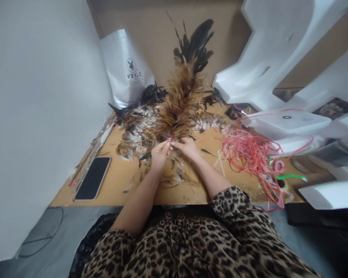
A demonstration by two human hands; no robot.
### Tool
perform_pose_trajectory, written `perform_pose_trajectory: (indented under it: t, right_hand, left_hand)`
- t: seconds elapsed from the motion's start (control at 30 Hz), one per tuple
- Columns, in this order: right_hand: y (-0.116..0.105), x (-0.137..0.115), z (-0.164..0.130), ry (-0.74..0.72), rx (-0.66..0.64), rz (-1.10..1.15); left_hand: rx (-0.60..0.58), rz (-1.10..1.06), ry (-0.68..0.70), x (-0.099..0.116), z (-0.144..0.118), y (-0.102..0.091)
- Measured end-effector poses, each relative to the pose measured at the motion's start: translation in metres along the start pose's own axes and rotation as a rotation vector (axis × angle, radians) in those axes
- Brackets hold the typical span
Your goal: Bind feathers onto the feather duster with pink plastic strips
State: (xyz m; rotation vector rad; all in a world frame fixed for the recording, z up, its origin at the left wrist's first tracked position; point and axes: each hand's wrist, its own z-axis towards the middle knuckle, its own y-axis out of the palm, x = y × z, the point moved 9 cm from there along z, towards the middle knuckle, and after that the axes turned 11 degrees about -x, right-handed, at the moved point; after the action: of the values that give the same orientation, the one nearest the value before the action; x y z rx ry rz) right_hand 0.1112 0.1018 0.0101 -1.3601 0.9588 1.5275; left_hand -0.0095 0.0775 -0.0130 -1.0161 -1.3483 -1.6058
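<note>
Head view: I see both hands meeting at the base of a feather duster (182, 92) that stands up from the wooden table (118, 185). My left hand (159, 153) pinches the duster base with fingertips closed on it; my right hand (188, 147) is likewise closed on the same base, touching the left. A red binding (171, 138) shows between the fingertips. Loose feathers (136, 133) lie around the hands. A black phone (93, 178) rests left of them, a tangle of pink string (249, 152) right. A white bag (127, 67) stands behind.
</note>
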Motion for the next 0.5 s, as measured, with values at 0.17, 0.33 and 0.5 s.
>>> perform_pose_trajectory:
  t: [0.17,0.33,0.5]
  right_hand:
    - [-0.008,-0.004,-0.006,0.09,0.007,-0.17]
    - [-0.03,0.008,-0.01,0.243,-0.181,-0.237]
    - [-0.139,-0.005,-0.008,0.233,0.21,-0.427]
  left_hand:
    - [0.023,-0.069,-0.02,0.0,0.0,-0.005]
    - [-0.018,-0.195,-0.048,0.006,0.002,-0.006]
    - [-0.014,-0.282,-0.118,0.003,0.003,-0.007]
